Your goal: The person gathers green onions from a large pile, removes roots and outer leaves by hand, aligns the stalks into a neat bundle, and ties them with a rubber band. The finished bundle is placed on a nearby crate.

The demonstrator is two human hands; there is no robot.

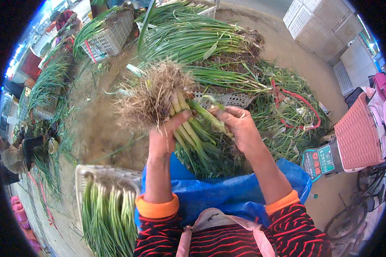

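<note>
My left hand (pixel 167 130) is closed round the pale stems of a bunch of green onions (pixel 189 136), whose dry, tangled roots (pixel 157 93) point up and to the left. The green leaves hang down over a blue plastic apron (pixel 209 192) on my lap. Just right of the bunch, my right hand (pixel 238 123) pinches a green onion leaf (pixel 212 117) between thumb and fingers. Beyond my hands, more long green onions (pixel 196 38) with soil on their roots lie heaped over a white plastic crate (pixel 226 99).
A white crate (pixel 79 192) of green onions stands at lower left. Leaf waste (pixel 286 106) with a red strap (pixel 304 102) is piled at right, near a bicycle-type vehicle's pink basket (pixel 357 135). Crates (pixel 321 29) are stacked behind. Other people (pixel 66 21) are at left.
</note>
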